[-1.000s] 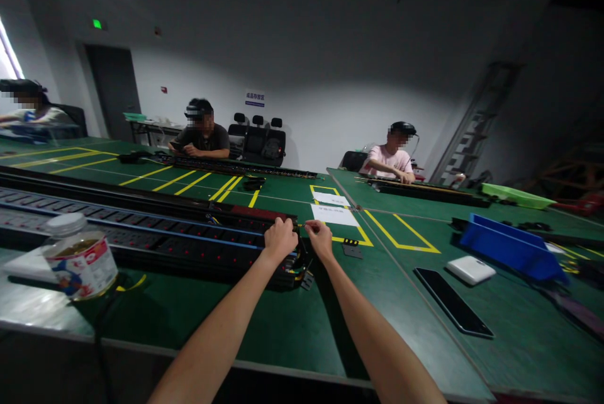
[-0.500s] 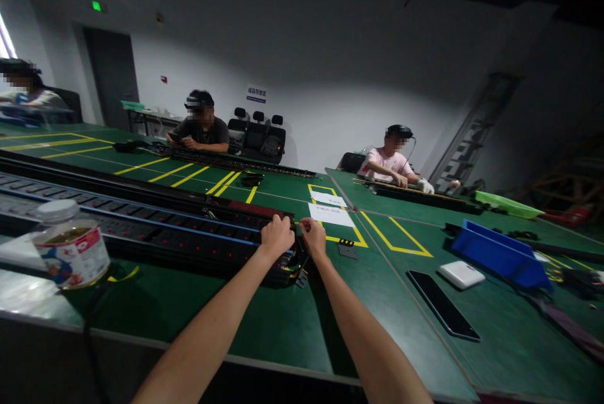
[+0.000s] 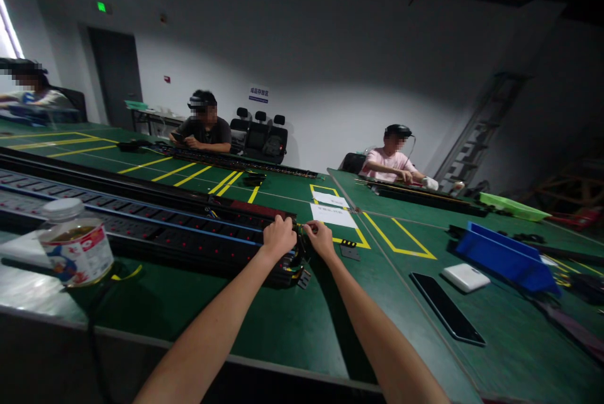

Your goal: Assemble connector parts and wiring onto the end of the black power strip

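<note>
Currently left hand (image 3: pixel 280 235) and right hand (image 3: pixel 319 240) work at one rail (image 3: pixel 189 239), both grips unclear.

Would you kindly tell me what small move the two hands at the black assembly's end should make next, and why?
Perhaps ease the right hand slightly toward the end of the black assembly: its fingers are pinched together beside it, the left hand is at that end, and wires protrude there. Anything pinched is too small to tell.
</note>
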A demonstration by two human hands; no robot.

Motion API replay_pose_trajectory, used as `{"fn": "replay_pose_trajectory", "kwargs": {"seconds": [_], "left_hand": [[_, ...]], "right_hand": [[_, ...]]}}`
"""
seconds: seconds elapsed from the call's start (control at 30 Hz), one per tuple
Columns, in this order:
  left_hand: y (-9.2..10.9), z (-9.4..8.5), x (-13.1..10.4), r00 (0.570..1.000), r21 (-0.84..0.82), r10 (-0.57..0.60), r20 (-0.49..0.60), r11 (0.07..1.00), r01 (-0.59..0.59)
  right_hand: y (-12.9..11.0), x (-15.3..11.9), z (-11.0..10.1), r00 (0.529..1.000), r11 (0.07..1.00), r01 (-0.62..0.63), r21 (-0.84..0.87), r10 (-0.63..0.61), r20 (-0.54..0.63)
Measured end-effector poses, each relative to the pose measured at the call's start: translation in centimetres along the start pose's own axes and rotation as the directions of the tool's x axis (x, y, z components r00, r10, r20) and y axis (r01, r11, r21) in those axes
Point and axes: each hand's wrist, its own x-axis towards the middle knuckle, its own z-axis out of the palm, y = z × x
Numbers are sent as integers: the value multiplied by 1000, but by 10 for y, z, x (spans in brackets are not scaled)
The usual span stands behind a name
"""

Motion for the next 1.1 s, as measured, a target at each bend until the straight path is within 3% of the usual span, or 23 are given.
{"fn": "replay_pose_trajectory", "kwargs": {"seconds": [0.2,0.3,0.4,0.53,0.63,0.8,1.1], "left_hand": [[0,-2,-1,1000,-8,7,1,1000,-7],[0,-2,0,1000,-10,5,17,1000,-4],[0,-3,1,1000,-5,7,26,1000,-7],[0,-5,2,999,8,10,44,1000,-10],[1,-7,2,999,12,7,53,1000,-7],[2,-10,1,998,11,3,62,1000,-4],[2,-10,0,998,34,6,64,999,-8]], "right_hand": [[10,-24,-40,996,963,89,-253,-84,30],[9,-28,-60,994,922,-79,-378,47,-94],[9,-28,-72,943,841,-323,-434,248,-220],[16,-29,-77,897,731,-438,-524,399,-193],[19,-31,-76,915,702,-381,-601,382,-134],[14,-29,-72,982,771,-163,-616,185,-29],[9,-26,-71,980,815,-197,-544,169,-102]]}}
